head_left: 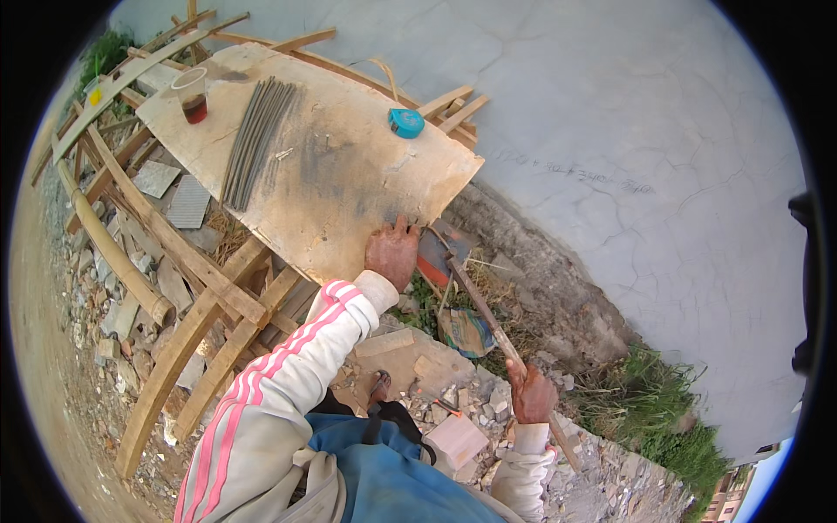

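My left hand (pixel 391 253) rests on the near right corner of a worn wooden board (pixel 349 187), its fingers stretched forward on the surface; what lies under the palm is hidden. In my right hand (pixel 532 394) is a long rusty-brown bar (pixel 479 301), gripped toward its lower end. The bar slants up to the board's corner, where its far end has a small notch-like head near my left fingers. Several thin dark metal rods (pixel 258 139) lie side by side on the board. A teal tape measure (pixel 405 123) sits near the far right edge.
A clear plastic cup (pixel 192 96) of dark red drink stands on the board's far left. Wooden beams (pixel 187 357) stick out at the left, beside a bamboo pole (pixel 118 253). Rubble covers the ground, with an orange-handled tool (pixel 447 406). A grey cracked wall (pixel 628 105) rises at right.
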Tool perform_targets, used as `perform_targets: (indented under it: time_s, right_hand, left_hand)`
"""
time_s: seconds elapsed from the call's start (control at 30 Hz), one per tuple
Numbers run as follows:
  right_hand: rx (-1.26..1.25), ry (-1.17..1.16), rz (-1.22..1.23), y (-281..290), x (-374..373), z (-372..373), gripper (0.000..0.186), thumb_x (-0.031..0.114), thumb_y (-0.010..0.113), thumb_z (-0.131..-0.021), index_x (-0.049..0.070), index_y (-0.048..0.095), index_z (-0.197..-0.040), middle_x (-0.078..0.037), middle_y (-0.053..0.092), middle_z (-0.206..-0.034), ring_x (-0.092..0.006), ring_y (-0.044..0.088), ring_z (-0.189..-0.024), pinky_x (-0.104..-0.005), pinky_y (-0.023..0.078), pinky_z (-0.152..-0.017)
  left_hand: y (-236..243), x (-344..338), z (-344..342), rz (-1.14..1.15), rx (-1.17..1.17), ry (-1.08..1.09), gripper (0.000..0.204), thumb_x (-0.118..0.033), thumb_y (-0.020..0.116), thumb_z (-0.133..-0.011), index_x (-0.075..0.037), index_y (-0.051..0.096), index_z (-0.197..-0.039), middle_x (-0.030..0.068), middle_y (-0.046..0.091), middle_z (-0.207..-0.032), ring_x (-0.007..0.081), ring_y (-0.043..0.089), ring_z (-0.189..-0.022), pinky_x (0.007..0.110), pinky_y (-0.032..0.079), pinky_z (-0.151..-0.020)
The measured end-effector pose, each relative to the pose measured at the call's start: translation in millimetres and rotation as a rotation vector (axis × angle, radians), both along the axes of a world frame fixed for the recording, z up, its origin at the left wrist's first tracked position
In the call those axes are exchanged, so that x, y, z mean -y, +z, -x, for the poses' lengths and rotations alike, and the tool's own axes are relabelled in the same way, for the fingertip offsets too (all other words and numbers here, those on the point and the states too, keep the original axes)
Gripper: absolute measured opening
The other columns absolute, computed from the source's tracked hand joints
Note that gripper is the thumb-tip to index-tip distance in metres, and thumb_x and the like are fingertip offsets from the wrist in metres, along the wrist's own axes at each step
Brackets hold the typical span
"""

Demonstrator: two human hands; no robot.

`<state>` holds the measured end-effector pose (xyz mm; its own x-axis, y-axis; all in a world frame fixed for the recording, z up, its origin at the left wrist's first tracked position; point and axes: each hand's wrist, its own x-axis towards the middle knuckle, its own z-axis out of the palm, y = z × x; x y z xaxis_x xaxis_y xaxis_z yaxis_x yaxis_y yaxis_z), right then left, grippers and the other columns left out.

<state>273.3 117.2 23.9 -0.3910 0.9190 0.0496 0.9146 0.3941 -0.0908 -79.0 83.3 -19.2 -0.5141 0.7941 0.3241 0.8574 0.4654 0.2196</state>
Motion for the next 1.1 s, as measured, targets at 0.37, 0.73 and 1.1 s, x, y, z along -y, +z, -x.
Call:
perform_targets:
  time_s: [0.37,0.73,1.1]
  right_hand:
    - [-0.085,0.063,0.176,-18,-20,-14,0.066,0.067,0.049,-0.094,0.004,0.069,-0.104,-0.028,0.065,-0.075,-0.0482,0.065,-0.078,-0.0554,0.049,-0.068]
    - [-0.064,-0.278,0.008,-19,90,43,0.063,0.062,0.05,-0.096,0.003,0.07,-0.094,-0.026,0.066,-0.075,-0.0475,0.066,-0.078,-0.0543,0.051,-0.068]
    - [-0.223,-0.135,0.282,-10,85,31,0.059,0.057,0.048,-0.1,0.001,0.066,-0.09,-0.025,0.064,-0.069,-0.047,0.065,-0.073,-0.0552,0.049,-0.065]
  left_hand:
    - [2,3,28,-0.04,-0.001,-0.206,0.016,-0.017,0.061,-0.086,-0.006,0.07,-0.092,0.0142,0.063,-0.094,0.0331,0.07,-0.085,0.044,0.057,-0.075]
    - [-11,-2,34,-0.15,0.028,-0.307,0.013,-0.013,0.061,-0.086,-0.003,0.069,-0.087,0.0144,0.063,-0.092,0.0311,0.07,-0.083,0.043,0.058,-0.074]
    - [-7,0,42,-0.145,0.149,-0.334,0.017,-0.018,0.063,-0.087,-0.004,0.069,-0.094,0.0152,0.063,-0.096,0.0333,0.07,-0.086,0.045,0.059,-0.073]
